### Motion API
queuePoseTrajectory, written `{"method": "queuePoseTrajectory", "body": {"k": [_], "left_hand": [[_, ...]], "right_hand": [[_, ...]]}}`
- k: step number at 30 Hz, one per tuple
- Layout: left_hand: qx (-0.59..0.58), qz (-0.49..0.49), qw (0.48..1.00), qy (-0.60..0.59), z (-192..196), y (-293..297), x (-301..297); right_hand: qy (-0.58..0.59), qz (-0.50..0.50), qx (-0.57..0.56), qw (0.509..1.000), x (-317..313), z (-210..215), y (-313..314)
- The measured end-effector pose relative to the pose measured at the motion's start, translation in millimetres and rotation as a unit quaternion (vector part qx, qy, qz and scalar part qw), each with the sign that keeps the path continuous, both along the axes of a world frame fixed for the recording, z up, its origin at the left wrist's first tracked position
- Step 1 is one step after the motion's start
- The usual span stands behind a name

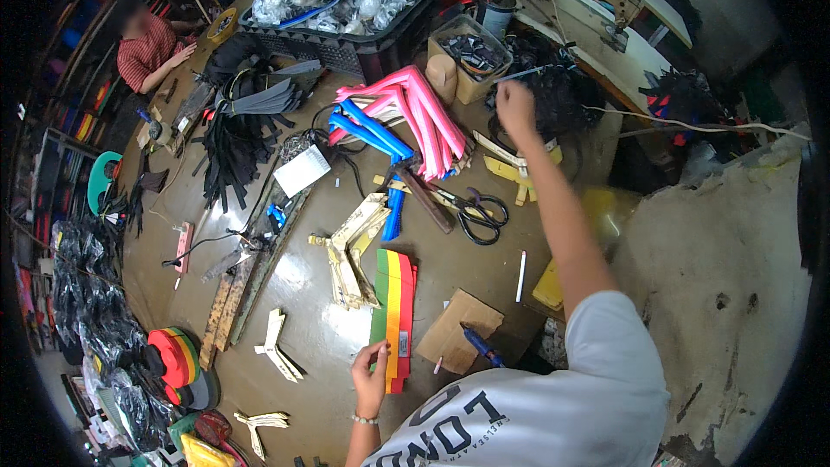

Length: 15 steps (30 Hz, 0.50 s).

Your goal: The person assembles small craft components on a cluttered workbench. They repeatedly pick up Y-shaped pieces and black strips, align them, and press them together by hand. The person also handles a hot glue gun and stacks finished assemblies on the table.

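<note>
My left hand (370, 379) is at the lower left edge of a stack of green, yellow and red striped strips (399, 298). Its thumb and fingertips pinch the strips' near left edge. My right hand (516, 111) is raised at the far right with its fingers curled closed. A thin bluish stick (524, 74) shows just beyond that hand; whether it is gripped I cannot tell. Below the right hand lie yellow angled pieces (510, 171). Black-handled scissors (481, 216) and a hammer (424, 199) lie between my hands.
Pink strips (428, 117), blue strips (372, 131) and cream angled pieces (353, 246) lie mid-table. A black crate (363, 56) stands at the back beside a box of small dark parts (471, 56). A pen (482, 344) rests on brown card (454, 329). Another person (149, 52) sits far left.
</note>
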<state>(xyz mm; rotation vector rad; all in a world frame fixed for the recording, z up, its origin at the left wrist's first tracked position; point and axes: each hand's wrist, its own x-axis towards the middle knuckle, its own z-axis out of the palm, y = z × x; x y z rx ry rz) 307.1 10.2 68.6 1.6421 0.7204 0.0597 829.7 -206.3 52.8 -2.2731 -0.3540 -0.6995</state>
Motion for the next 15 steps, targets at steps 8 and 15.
{"method": "queuePoseTrajectory", "body": {"k": [8, 15], "left_hand": [[0.057, 0.012, 0.996, 0.064, -1.6, 2.4, -36.4], [-0.007, 0.069, 0.994, 0.087, -24.9, -4.4, -52.3]], "right_hand": [[0.251, -0.141, -0.292, 0.912, 113.6, 26.6, 41.5], [0.298, -0.188, -0.321, 0.879, 106.8, 38.1, 64.4]]}}
